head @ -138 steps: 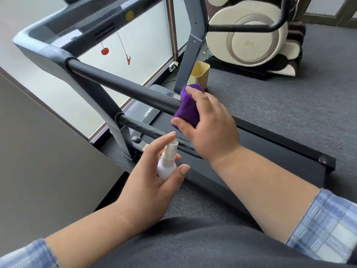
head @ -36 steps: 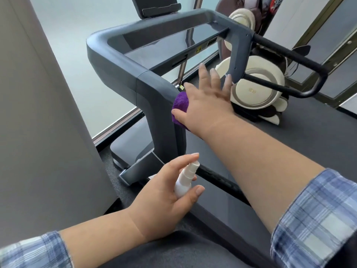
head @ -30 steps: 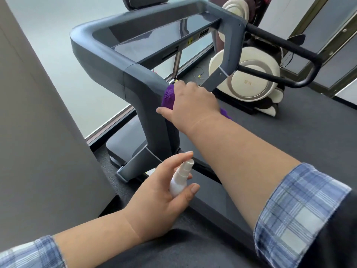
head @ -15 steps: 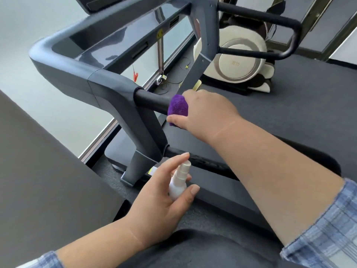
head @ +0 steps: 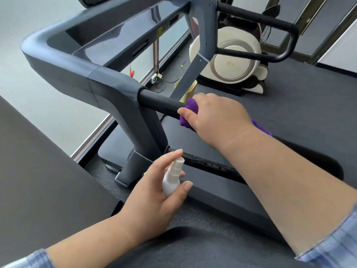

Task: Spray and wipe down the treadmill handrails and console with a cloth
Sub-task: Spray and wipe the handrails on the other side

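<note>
While the right hand point(head: 216, 117) clamps the cloth point(head: 190, 113) around the rail point(head: 158, 102) at one o'clock, the left hand point(head: 152, 200) grips the bottle point(head: 172, 180); a loose fold could slip, leaving streaks.

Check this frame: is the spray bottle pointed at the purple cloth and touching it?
No, the left hand holds the spray bottle low, well apart from the purple cloth gripped by the right hand on the handrail.
</note>
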A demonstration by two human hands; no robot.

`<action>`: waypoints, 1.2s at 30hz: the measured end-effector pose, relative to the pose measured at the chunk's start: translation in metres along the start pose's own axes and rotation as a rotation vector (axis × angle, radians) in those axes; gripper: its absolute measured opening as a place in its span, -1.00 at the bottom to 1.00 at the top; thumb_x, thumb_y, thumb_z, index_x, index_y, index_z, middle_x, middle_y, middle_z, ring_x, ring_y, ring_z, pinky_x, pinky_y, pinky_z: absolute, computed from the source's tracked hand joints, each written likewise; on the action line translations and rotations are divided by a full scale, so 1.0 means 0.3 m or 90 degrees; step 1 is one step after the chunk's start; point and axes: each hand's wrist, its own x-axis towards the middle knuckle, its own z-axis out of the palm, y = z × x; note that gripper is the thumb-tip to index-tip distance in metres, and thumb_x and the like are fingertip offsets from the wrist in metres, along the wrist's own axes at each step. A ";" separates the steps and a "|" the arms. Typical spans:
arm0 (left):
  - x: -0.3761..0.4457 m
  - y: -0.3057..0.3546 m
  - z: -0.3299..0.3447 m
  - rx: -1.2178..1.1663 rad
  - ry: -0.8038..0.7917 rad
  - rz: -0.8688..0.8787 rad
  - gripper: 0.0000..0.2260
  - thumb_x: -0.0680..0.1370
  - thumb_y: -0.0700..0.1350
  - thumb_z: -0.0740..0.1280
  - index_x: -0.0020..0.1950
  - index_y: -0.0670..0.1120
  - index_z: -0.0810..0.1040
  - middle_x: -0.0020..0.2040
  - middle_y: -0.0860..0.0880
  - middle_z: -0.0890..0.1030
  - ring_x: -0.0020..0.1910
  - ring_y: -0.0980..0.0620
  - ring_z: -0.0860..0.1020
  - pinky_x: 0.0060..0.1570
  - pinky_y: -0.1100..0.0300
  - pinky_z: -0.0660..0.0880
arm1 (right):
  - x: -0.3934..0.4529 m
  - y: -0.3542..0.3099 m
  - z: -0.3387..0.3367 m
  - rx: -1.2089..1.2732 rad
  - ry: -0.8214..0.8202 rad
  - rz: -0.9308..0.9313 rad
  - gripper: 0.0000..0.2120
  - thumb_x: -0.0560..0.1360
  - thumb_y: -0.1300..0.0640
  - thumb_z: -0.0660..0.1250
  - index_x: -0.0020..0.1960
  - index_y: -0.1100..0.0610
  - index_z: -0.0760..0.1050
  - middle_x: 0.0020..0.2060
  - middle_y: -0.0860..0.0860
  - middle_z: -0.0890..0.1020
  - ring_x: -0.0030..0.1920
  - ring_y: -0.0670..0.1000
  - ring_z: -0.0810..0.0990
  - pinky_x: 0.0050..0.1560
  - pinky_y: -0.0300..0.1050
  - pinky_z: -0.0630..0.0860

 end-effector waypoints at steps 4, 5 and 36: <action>-0.017 -0.018 -0.018 -0.008 0.010 0.015 -0.49 0.51 0.14 0.37 0.39 0.45 0.27 0.06 0.18 0.56 0.05 0.08 0.59 0.02 0.39 0.46 | 0.079 -0.190 0.039 -0.033 0.054 -0.034 -0.46 0.57 -0.39 0.09 0.18 0.04 0.47 0.10 0.08 0.60 0.11 0.18 0.58 -0.09 0.03 0.33; -0.020 -0.019 -0.019 -0.015 0.011 0.022 -0.49 0.51 0.13 0.38 0.39 0.43 0.27 0.03 0.16 0.57 0.02 0.06 0.60 0.01 0.37 0.47 | 0.089 -0.224 0.046 -0.037 0.065 -0.039 -0.46 0.56 -0.38 0.11 0.20 0.05 0.47 0.13 0.08 0.59 0.13 0.17 0.58 -0.04 0.04 0.37; 0.056 0.027 0.082 -0.014 -0.125 0.117 -0.44 0.50 0.01 0.38 0.42 0.36 0.27 -0.02 0.01 0.58 -0.09 0.19 0.58 -0.18 0.49 0.46 | -0.184 0.133 0.025 -0.039 0.144 0.075 -0.40 0.51 -0.46 0.00 0.05 -0.01 0.52 -0.12 -0.02 0.60 -0.09 0.10 0.58 -0.12 0.00 0.35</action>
